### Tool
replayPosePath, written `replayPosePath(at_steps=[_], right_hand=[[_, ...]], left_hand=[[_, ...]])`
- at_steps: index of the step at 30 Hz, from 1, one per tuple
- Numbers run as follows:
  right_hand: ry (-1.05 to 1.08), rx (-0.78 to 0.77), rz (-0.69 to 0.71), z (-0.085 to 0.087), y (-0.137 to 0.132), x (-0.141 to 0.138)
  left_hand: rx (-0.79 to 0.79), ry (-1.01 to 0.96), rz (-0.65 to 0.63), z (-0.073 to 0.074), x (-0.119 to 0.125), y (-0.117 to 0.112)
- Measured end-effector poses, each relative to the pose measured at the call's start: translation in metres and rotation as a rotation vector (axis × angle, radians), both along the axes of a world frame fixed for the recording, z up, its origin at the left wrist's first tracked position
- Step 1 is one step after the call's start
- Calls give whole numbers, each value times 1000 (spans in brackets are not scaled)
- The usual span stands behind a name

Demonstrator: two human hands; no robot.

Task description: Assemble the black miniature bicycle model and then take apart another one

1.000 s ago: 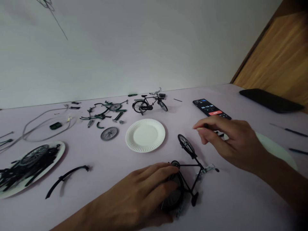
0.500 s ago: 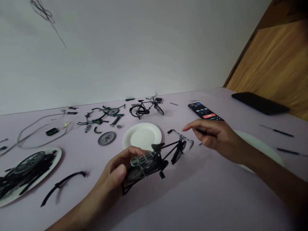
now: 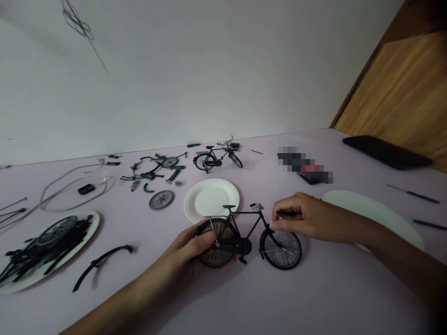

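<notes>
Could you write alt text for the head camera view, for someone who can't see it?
A left hand grips a small black model bicycle by its rear wheel on a pale lilac table, while a right hand pinches a slim dark tool near the front wheel. Behind lie a white paper plate and a second model bicycle.

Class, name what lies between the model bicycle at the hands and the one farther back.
A white paper plate, shown in the head view, lies between the model bicycle at the left hand and the farther model bicycle.
</notes>
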State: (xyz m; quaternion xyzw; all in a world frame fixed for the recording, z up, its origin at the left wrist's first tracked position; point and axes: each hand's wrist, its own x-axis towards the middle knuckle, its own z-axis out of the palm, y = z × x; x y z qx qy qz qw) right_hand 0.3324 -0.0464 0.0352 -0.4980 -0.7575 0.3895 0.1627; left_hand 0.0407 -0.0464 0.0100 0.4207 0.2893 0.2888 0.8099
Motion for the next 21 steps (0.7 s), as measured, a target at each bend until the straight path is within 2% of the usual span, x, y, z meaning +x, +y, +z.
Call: replayPosePath(at_steps=[4,8,13,16,19,21], right_hand=[[-36,28,-1,-2,0,1],[-141,93,-57,-4,0,5],[-234,327,-235,3,-5,2],[-143,384,-288,13,-14,-11],[-34,339,-222,19,-25,-27],[49,378,-161,19,-31,-36]], left_hand=[[-3,97,10,6,1,-1],[104,273,40,11,0,0],[213,404,54,15,0,0],[253,453,65,11,-1,0],[253,485,118,5,-4,0],[271,456,110,3,-5,0]])
